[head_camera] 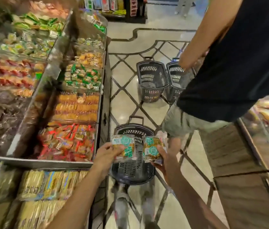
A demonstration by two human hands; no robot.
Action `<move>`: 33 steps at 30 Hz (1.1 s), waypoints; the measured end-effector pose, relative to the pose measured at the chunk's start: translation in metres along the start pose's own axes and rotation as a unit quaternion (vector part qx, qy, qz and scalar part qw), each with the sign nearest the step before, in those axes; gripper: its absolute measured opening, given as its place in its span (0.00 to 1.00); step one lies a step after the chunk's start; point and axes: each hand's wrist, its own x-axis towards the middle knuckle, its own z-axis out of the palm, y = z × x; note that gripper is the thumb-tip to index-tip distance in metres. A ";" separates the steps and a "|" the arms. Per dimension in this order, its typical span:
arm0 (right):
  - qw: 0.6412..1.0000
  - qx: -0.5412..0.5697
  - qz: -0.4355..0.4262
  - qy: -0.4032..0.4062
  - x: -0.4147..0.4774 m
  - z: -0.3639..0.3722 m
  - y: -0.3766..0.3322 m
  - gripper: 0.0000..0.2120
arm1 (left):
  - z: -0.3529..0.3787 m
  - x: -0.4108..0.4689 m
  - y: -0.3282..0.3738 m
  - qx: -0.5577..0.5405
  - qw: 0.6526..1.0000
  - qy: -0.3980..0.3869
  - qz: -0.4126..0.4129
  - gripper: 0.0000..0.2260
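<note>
Snack bins (67, 142) line the left side. The left hand (104, 156) pinches the left packet (124, 147) by its edge. The right hand (165, 160) cups the right packet (152, 148) from below. Both packets hang side by side, just apart, above the dark basket (131, 169) on the floor. A bystander (239, 63) stands at right, beside two more baskets (152, 80).

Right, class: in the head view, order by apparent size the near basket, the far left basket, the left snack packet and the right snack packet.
1. near basket, though nearness flatters it.
2. far left basket.
3. left snack packet and right snack packet: alike, unranked.
</note>
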 end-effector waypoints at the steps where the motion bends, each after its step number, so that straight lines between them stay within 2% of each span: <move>1: 1.000 -0.008 0.008 0.002 0.013 -0.004 0.008 0.21 | 0.003 0.016 -0.011 0.008 1.000 0.014 -0.010 0.25; 2: 1.000 -0.010 0.014 0.003 0.026 -0.008 0.015 0.21 | 0.008 0.031 -0.022 0.016 0.999 0.021 -0.023 0.19; 4: 0.999 -0.012 0.032 0.003 0.057 -0.017 0.035 0.18 | 0.012 0.063 -0.047 0.025 0.998 0.032 -0.045 0.15; 6: 0.998 -0.027 0.056 0.008 0.090 -0.023 0.055 0.16 | 0.012 0.097 -0.077 0.033 0.996 0.042 -0.066 0.17; 8: 0.997 -0.035 0.065 0.006 0.126 -0.030 0.079 0.12 | 0.011 0.130 -0.111 0.032 0.993 0.064 -0.090 0.24; 12: 0.994 -0.050 0.091 0.038 0.197 -0.044 0.138 0.06 | 0.007 0.192 -0.186 0.068 0.984 0.105 -0.128 0.17; 13: 0.992 -0.054 0.102 0.046 0.214 -0.048 0.157 0.09 | 0.005 0.207 -0.205 0.071 0.981 0.112 -0.141 0.15; 16: 0.987 -0.065 0.137 0.053 0.267 -0.059 0.222 0.38 | -0.003 0.250 -0.266 0.090 0.973 0.127 -0.171 0.10; 18: 0.981 -0.072 0.171 0.050 0.303 -0.067 0.277 0.50 | -0.009 0.278 -0.308 0.102 0.968 0.133 -0.187 0.11; 23: 0.968 -0.109 0.207 0.087 0.366 -0.059 0.367 0.43 | -0.024 0.352 -0.400 0.113 0.960 0.131 -0.220 0.13; 26: 0.961 -0.134 0.221 0.100 0.407 -0.061 0.421 0.20 | -0.034 0.398 -0.451 0.106 0.956 0.141 -0.235 0.16; 27: 0.958 -0.157 0.218 0.104 0.421 -0.061 0.434 0.14 | -0.038 0.413 -0.466 0.107 0.953 0.149 -0.241 0.17; 30: 0.952 -0.180 0.222 0.112 0.459 -0.067 0.475 0.13 | -0.045 0.452 -0.507 0.124 0.948 0.159 -0.246 0.21; 33: 0.948 -0.179 0.229 0.131 0.490 -0.073 0.508 0.26 | -0.050 0.479 -0.537 0.160 0.940 0.136 -0.269 0.15</move>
